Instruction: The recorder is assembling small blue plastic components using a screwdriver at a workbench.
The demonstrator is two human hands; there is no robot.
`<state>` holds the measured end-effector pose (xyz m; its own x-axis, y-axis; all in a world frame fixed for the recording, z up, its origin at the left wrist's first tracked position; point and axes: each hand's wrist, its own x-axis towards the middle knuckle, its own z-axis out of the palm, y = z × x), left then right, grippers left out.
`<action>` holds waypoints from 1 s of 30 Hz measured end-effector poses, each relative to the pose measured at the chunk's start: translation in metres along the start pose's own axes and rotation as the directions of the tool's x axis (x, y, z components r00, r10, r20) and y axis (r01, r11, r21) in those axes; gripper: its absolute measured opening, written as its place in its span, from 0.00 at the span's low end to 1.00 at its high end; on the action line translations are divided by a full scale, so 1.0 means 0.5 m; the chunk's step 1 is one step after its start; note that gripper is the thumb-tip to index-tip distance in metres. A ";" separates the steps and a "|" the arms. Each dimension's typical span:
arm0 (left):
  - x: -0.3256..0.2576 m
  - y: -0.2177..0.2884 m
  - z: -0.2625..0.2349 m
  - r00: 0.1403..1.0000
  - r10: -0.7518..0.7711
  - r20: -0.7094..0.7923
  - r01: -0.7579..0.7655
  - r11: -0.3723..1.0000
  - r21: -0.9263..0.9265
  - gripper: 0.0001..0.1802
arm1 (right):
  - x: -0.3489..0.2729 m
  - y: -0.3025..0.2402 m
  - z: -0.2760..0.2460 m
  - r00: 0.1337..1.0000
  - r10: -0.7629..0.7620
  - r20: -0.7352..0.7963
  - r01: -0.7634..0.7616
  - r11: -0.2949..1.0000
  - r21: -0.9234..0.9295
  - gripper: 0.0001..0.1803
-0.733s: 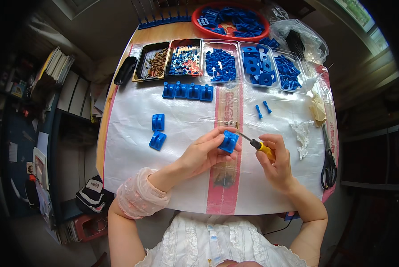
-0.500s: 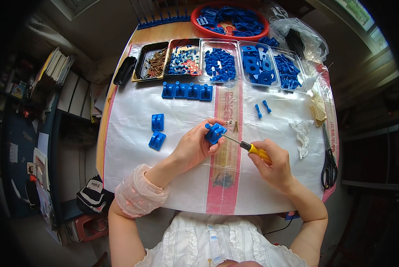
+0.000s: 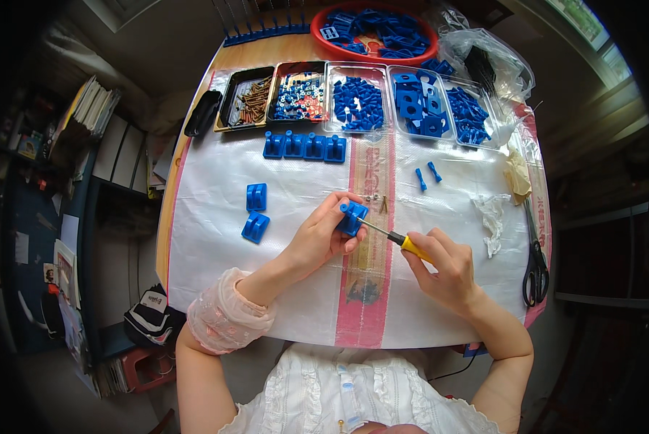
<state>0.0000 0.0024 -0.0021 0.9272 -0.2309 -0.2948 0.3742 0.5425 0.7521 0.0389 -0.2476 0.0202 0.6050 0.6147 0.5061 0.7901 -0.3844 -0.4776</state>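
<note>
block (image 3: pixel 352 218): blue plastic, smooth, a little glossy
screwdriver (image 3: pixel 397 239): thin metal shaft, yellow and black plastic handle
table cover (image 3: pixel 216 239): white woven plastic, slightly shiny
trays (image 3: pixel 361 69): clear plastic, glossy
scissors (image 3: pixel 535 262): metal blades, black handles

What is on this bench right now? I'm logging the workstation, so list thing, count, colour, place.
Blue block: one, in left hand.
Screwdriver: one, yellow handle, in right hand, tip at the block.
Blue clips: two, left of the hands.
Joined blue blocks: four, row below the trays.
Trays: five, back row; brown screws, mixed bits, blue parts.
Red bowl: one, far edge, blue parts.
Scissors: one, black, right edge.
Left hand: fingers around block.
Right hand: gripping handle.
</note>
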 end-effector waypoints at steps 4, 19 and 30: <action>-0.001 -0.006 -0.002 0.999 0.039 0.026 -0.042 0.991 0.127 0.19 | -0.001 0.004 -0.001 0.998 -0.067 -0.006 0.066 0.995 -0.069 0.16; -0.014 -0.001 0.001 0.993 -0.001 0.120 -0.023 0.980 0.199 0.18 | -0.014 -0.010 -0.002 0.982 0.168 0.089 -0.184 0.958 0.220 0.13; -0.011 -0.006 0.009 0.996 0.064 0.056 -0.072 0.987 0.144 0.18 | -0.001 -0.008 -0.005 0.907 0.369 0.205 -0.420 0.831 0.364 0.08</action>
<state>-0.0065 -0.0014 0.0000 0.9472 -0.2404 -0.2121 0.3006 0.4356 0.8485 0.0355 -0.2480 0.0235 0.8194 0.5569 0.1354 0.3665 -0.3275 -0.8709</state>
